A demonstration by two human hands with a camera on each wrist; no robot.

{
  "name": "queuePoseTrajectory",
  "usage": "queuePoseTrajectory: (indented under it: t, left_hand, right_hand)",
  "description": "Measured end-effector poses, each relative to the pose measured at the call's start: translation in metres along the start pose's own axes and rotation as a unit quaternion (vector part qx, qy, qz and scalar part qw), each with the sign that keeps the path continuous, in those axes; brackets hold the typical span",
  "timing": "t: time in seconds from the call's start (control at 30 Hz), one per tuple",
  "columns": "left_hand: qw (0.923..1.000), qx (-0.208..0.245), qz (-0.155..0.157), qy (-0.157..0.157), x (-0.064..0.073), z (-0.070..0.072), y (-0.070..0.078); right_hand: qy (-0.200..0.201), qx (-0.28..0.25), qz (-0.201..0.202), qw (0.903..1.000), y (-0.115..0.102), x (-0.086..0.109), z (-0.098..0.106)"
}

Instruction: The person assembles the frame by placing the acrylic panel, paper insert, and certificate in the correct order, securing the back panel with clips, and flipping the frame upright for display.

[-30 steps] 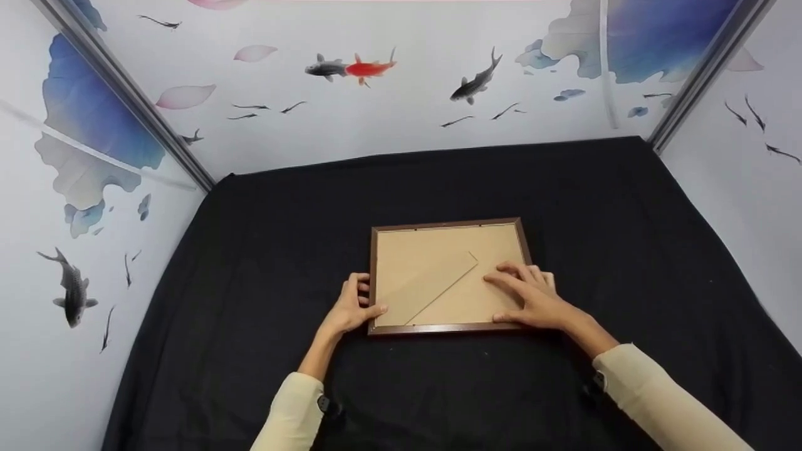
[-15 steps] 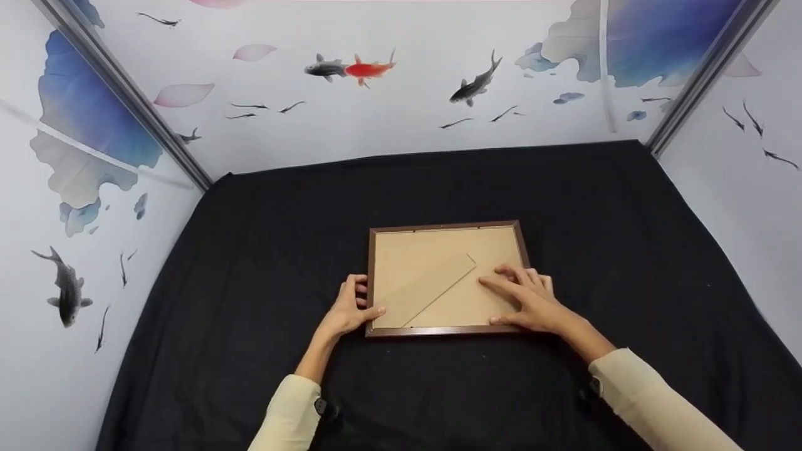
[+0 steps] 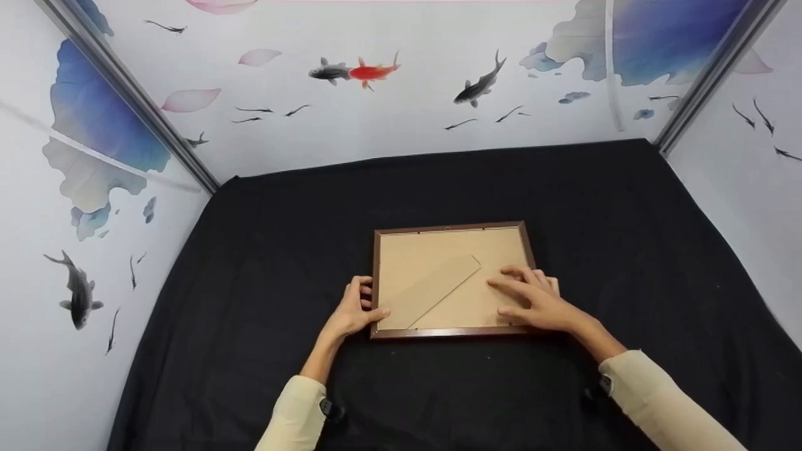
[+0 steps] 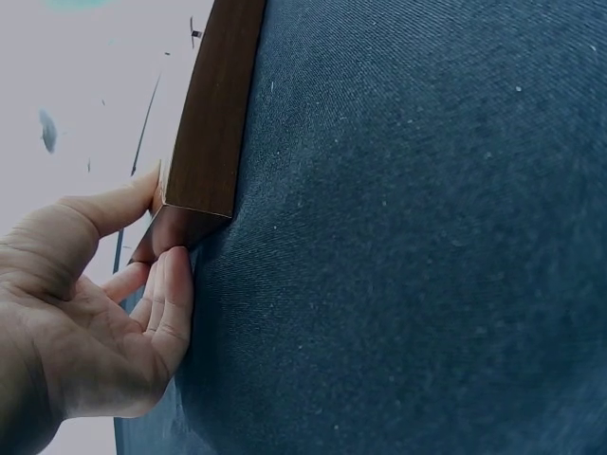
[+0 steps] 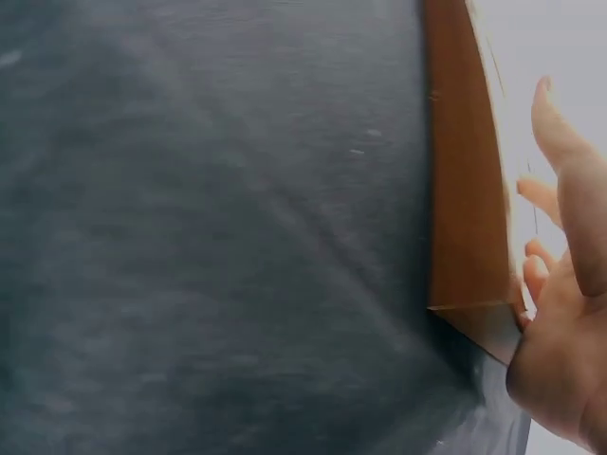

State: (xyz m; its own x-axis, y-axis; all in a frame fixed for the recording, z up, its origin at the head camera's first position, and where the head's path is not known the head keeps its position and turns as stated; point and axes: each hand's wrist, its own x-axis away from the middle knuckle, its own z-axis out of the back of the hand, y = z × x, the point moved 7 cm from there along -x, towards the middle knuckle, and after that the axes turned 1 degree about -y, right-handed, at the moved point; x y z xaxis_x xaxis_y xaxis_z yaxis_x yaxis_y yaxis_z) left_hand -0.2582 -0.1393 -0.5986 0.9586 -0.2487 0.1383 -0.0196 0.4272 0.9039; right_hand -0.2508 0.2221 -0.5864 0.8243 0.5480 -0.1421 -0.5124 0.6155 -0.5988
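A picture frame [image 3: 452,333] with a dark brown border lies face down, its tan backing upward. A flat stand [image 3: 438,285] runs diagonally across the backing. At the left side, my left hand [image 3: 352,311] pinches the frame, thumb over the edge and fingers against the side; the left wrist view shows this grip at a brown corner [image 4: 204,152]. My right hand [image 3: 540,300] is at the frame's right side with fingers spread over the backing. In the right wrist view its thumb [image 5: 560,133] stands raised off the frame, while the other fingers are partly hidden.
Black cloth [image 3: 301,225] covers the table under and around the frame. White panels [image 3: 413,125] printed with fish and leaves enclose the back and both sides, with grey metal posts [image 3: 714,78] at the corners.
The right thumb has lifted slightly away from the frame's lower border. The left hand keeps its hold, and the frame stays in place; the head view shifts a little.
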Motion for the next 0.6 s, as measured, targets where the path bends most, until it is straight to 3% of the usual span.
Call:
queuePoseTrajectory:
  t: [0.17, 0.33, 0.6]
  left_hand:
    - [1.0000, 0.000, -0.004, 0.002, 0.000, -0.001, 0.001]
    - [1.0000, 0.000, -0.005, 0.002, 0.001, -0.002, 0.001]
    - [1.0000, 0.000, -0.002, 0.005, 0.002, -0.001, 0.001]
  right_hand:
    - [-0.017, -0.027, -0.021, 0.9993, -0.001, -0.007, 0.006]
    - [-0.005, -0.023, -0.031, 0.9992, -0.008, -0.014, 0.008]
    - [0.017, -0.057, 0.025, 0.9979, -0.039, -0.036, -0.011]
